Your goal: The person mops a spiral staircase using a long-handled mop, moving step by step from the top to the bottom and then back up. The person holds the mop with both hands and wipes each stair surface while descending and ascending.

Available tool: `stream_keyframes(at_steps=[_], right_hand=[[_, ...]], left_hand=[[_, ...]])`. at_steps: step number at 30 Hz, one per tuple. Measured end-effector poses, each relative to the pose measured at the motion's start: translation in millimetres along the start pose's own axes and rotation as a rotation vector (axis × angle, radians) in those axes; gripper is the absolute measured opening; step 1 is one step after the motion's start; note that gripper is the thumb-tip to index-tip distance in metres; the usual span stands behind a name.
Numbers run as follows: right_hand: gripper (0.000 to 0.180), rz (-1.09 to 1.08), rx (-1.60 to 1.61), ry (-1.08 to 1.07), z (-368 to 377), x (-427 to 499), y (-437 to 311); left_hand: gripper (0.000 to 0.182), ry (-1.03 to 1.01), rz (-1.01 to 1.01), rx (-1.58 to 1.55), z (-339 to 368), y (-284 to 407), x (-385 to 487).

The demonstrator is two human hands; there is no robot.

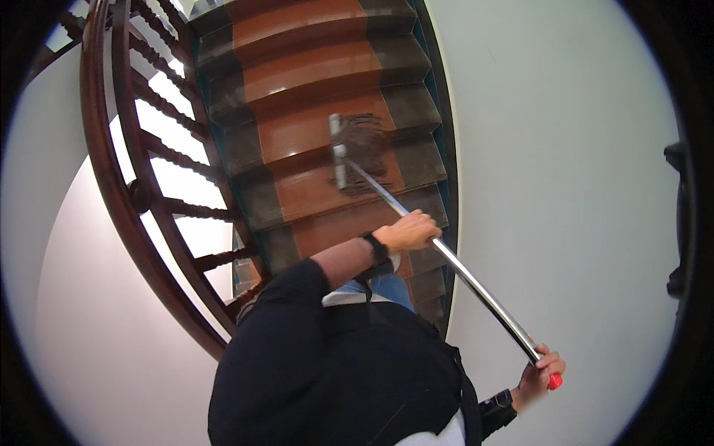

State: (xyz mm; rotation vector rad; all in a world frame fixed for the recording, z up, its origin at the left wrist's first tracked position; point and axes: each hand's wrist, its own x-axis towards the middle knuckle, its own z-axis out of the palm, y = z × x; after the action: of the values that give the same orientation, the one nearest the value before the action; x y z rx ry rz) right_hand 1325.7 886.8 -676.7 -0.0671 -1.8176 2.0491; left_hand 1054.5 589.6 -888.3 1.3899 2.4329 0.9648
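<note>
A mop with a shiny metal pole (479, 287) slants across the view from upper left to lower right. My left hand (410, 229) is wrapped around the pole partway along it, with a black band at the wrist. Near the pole's red end cap (555, 381), my right hand (542, 368) grips the upper end, close to the wall. The mop head, with a pale bar (338, 150) and dark strands (365, 148), lies across the stair steps. Motion blurs its strands. Beneath it, the steps have an orange-brown middle strip (301, 128) and dark grey sides.
A dark wooden handrail (120, 178) with turned balusters (167, 106) borders the stairs on the left. Along the right runs a pale wall (546, 167) with a dark skirting strip (450, 184). More steps show below through the balusters. Light glints on some step edges.
</note>
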Motion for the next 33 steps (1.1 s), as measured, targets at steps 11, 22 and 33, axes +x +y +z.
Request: stream_keyframes(at_steps=[11, 22, 33], right_hand=[[0.027, 0.323, 0.275, -0.209, 139, 87, 68], [0.025, 0.503, 0.065, -0.985, 306, 180, 124], [0.049, 1.552, 0.364, -1.395, 418, 44, 240]], left_hand=[[0.009, 0.092, -0.465, 0.186, -120, -15, -154], [0.005, 1.146, -0.759, 0.172, -255, 58, -162], [0.037, 1.823, -0.755, 0.861, -192, 344, -198]])
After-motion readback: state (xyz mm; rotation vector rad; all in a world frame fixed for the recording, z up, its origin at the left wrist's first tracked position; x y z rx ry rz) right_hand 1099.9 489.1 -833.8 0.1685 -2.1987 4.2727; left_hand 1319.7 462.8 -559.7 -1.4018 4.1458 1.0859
